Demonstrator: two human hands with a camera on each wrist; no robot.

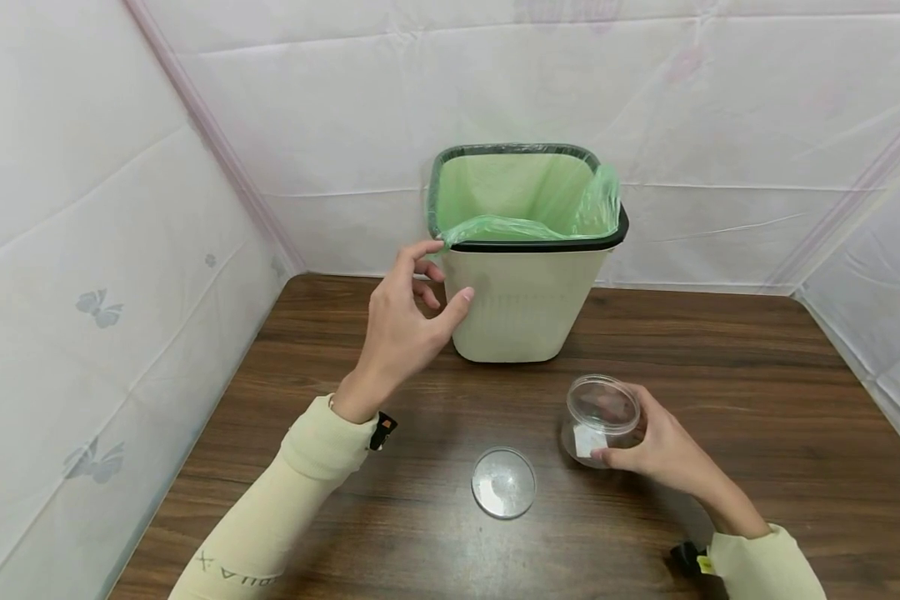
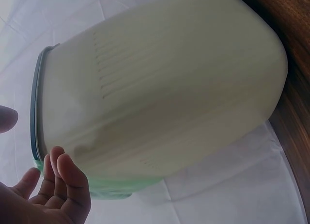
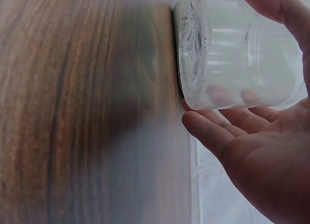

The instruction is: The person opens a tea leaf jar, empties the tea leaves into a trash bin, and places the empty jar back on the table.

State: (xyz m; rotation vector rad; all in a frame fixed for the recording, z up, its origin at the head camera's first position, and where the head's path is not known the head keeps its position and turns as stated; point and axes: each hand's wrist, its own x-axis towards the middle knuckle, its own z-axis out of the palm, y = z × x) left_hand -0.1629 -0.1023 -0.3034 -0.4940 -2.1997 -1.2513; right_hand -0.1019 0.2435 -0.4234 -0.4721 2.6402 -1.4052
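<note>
My left hand [image 1: 412,308] is at the near left corner of a pale waste bin [image 1: 525,292] with a black rim. Its index fingertip touches the rim beside the green bin liner [image 1: 510,225]; the thumb stands apart from the fingers. In the left wrist view the loosely bent fingers [image 2: 72,185] are near the rim. My right hand [image 1: 667,442] grips a clear lidless jar [image 1: 603,408], thumb on the near side, other fingers behind it. A white label [image 1: 590,440] is on the jar. Whether its base touches the table, I cannot tell.
A clear round lid [image 1: 503,483] lies flat on the dark wooden table [image 1: 390,533], left of the jar. The liner sags inward along the bin's front and right rim. White patterned sheeting [image 1: 330,108] surrounds the table's back and sides.
</note>
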